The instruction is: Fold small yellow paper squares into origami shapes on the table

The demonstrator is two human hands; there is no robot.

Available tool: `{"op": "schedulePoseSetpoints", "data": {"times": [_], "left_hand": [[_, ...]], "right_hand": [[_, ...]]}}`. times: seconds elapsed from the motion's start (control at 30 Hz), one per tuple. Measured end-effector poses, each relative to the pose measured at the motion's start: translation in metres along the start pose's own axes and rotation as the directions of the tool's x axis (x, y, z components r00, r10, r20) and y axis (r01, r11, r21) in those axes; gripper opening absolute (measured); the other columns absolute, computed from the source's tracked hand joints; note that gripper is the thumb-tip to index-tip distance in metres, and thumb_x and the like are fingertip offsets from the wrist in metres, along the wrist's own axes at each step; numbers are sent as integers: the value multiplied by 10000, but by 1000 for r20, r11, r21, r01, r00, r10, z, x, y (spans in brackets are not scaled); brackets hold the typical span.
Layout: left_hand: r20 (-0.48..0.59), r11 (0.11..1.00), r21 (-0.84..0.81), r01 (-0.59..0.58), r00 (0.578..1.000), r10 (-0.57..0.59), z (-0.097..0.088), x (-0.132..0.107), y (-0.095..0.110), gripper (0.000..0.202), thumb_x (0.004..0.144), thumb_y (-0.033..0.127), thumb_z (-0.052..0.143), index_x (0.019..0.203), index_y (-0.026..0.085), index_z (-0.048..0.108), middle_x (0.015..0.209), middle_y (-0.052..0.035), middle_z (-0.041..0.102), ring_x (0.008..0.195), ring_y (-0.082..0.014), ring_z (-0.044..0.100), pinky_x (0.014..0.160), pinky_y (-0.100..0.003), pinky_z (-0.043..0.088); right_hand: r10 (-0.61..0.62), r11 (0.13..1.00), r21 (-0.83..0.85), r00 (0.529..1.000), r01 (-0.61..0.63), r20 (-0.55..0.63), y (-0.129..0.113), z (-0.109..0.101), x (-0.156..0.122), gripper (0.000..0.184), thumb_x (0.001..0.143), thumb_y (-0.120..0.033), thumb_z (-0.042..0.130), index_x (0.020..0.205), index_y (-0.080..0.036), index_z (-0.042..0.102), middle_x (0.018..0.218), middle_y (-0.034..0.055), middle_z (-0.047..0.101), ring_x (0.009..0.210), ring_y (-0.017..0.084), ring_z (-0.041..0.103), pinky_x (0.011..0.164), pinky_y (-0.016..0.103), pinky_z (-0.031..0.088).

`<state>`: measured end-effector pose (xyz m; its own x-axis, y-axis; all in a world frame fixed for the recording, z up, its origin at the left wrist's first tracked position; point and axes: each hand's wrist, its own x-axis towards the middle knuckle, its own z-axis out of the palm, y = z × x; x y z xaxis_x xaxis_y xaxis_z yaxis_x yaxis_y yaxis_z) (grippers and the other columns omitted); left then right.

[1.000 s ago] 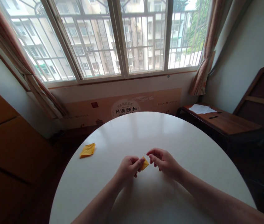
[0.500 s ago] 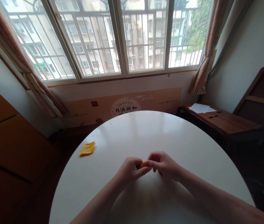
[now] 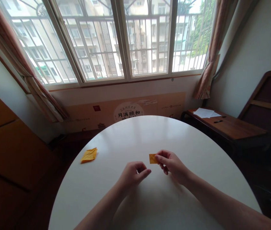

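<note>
Between the thumb and fingers of my right hand (image 3: 170,161) is a small flat orange-yellow rectangle (image 3: 152,158), apparently folded paper. It is held by its right edge, a little above the tabletop. My left hand (image 3: 136,172) is just to the left and nearer to me, thumb stretched out and fingers loosely curled. A gap shows between its thumb and index finger, and nothing is in it. On the left of the white round table (image 3: 149,134) lies a creased yellow square (image 3: 89,155), like a folded sheet or packet, away from both hands.
Beyond the table, a printed box panel (image 3: 125,108) stands below the barred window. To the right is a low wooden bench (image 3: 243,129) with white papers (image 3: 206,112) and a small dark object (image 3: 218,121) on it. A wooden cabinet (image 3: 3,153) stands on the left.
My left hand has let go of the small orange piece. My right hand has moved it slightly up and away, and its flat face now shows. The view has tilted a little.
</note>
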<state>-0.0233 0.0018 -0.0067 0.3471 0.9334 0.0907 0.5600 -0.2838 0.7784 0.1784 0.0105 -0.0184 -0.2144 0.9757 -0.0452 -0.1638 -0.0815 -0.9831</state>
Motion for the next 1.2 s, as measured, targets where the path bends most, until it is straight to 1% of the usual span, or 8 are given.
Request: {"op": "schedulePoseSetpoints", "data": {"times": [0.2,0.37,0.43,0.5,0.63,0.8,1.03,1.2], "left_hand": [[-153,998,-62,1,988,-10,-1,1,-4,356,830,458,602,615,175,580,582,5,527,553,-133,483,511,-220,384],[-248,989,-147,-10,968,-27,-4,1,-6,299,852,449,578,782,166,649,714,-32,619,590,-147,536,496,-225,438],[-231,982,-189,-13,972,-31,-4,2,-7,332,862,469,569,926,160,672,769,-47,646,616,-158,558,481,-229,456],[-173,972,-233,-2,984,-40,-2,2,-7,394,871,501,554,990,147,678,755,-48,642,626,-164,567,472,-231,466],[-48,962,-269,50,997,-66,3,2,-8,447,858,545,546,789,124,681,631,-25,578,553,-134,534,457,-217,445],[-32,936,-338,101,992,-118,5,4,-7,436,805,558,586,671,144,610,580,5,539,468,-93,477,407,-193,400],[5,834,-538,127,989,-147,5,3,-4,504,764,649,599,697,150,575,608,0,532,498,-102,502,384,-187,397],[57,812,-559,168,985,-165,6,2,-1,496,750,638,630,724,146,579,602,8,525,505,-100,499,391,-183,394]], "right_hand": [[20,996,-93,999,-16,33,-3,3,-3,300,725,-423,726,807,-170,588,719,7,630,545,96,515,364,164,349],[82,996,37,990,-87,119,-5,3,-5,341,711,-439,750,816,-177,560,735,6,647,568,115,576,390,179,403],[80,995,51,987,-88,138,-4,4,-4,348,711,-444,754,812,-172,561,744,11,655,567,118,587,392,185,417],[72,996,34,986,-78,149,-2,4,-4,346,717,-448,750,809,-166,571,754,18,660,572,120,591,389,186,423],[44,999,-29,986,-40,161,0,6,-5,351,734,-469,738,813,-155,601,779,34,674,595,124,595,400,188,428],[32,997,-72,987,-21,155,0,5,-5,383,745,-516,715,826,-155,617,792,44,683,606,126,589,407,188,422],[-36,998,-58,998,39,60,2,3,0,414,770,-533,684,958,-167,632,802,29,667,612,128,595,410,192,439],[-99,995,-3,990,100,97,-1,5,-4,407,710,-445,781,978,-171,643,779,23,679,610,138,609,415,203,468]]}}
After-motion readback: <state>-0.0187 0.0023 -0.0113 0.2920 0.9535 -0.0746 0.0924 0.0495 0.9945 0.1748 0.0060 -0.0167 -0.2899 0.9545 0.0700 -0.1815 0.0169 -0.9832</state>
